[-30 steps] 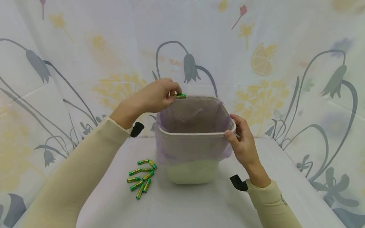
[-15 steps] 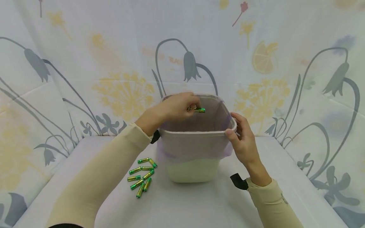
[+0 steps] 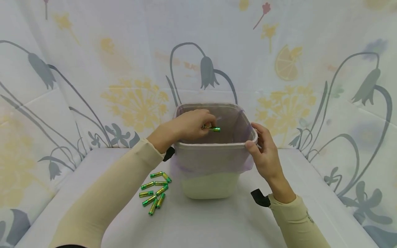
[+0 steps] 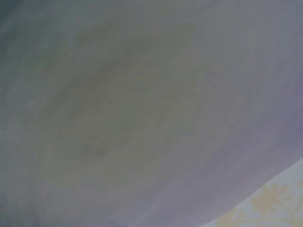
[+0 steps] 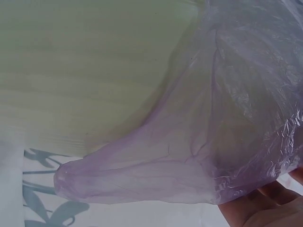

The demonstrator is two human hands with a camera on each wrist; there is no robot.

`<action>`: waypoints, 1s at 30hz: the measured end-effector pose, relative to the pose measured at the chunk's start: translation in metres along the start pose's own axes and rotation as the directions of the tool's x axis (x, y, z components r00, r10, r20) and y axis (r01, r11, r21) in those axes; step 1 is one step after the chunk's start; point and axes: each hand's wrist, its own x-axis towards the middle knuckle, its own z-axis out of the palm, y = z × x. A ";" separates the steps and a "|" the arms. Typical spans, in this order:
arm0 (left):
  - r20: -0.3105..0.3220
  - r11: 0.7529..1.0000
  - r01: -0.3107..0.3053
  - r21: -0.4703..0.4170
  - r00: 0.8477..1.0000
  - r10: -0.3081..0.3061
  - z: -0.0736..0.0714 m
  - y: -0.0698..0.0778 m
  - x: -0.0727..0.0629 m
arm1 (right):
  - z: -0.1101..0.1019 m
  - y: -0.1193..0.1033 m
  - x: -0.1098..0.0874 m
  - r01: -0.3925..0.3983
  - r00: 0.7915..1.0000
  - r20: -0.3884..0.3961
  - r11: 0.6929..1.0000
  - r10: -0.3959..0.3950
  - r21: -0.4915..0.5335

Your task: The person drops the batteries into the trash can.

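In the head view my left hand (image 3: 194,124) reaches over the left rim of a pale trash can (image 3: 211,187) and pinches a green and gold battery (image 3: 216,129) inside the opening. My right hand (image 3: 265,156) grips the can's right front corner, thumb on the rim and fingers around the side. A thin purple plastic bag (image 3: 211,160) lines the can and folds down over its outside. Close up in the right wrist view, the bag (image 5: 184,156) hangs loosely beside my fingers (image 5: 251,203). Only blurred bag film (image 4: 236,156) fills the left wrist view.
Several more green and gold batteries (image 3: 156,190) lie in a loose cluster on the white tablecloth (image 3: 198,224), left of the can. Behind the table hangs a white curtain (image 3: 136,48) printed with flowers.
My left hand has carried the battery rightward from the back left rim and lowered it into the can's opening. The right hand keeps its grip on the rim.
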 end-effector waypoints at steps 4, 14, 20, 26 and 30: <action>0.020 1.000 0.011 0.012 1.000 -0.011 0.001 -0.001 -0.001 | 0.001 0.001 0.001 0.006 1.000 0.009 1.000 -0.006 -0.019; 0.051 0.999 0.031 0.033 0.998 -0.033 0.003 -0.001 -0.002 | 0.001 0.001 0.000 -0.018 1.000 -0.004 1.000 0.018 -0.001; 0.065 0.998 0.043 0.035 0.997 -0.045 0.003 -0.001 0.001 | -0.001 -0.001 0.000 -0.020 1.000 -0.013 1.000 0.020 -0.008; 0.078 0.999 0.046 0.029 0.996 -0.048 0.002 0.002 0.004 | -0.004 -0.002 -0.002 -0.021 0.999 -0.029 1.000 0.021 -0.013; 0.035 1.000 0.022 0.005 0.999 -0.023 0.001 0.003 0.003 | -0.005 -0.002 -0.003 -0.018 0.999 -0.038 1.000 0.018 -0.017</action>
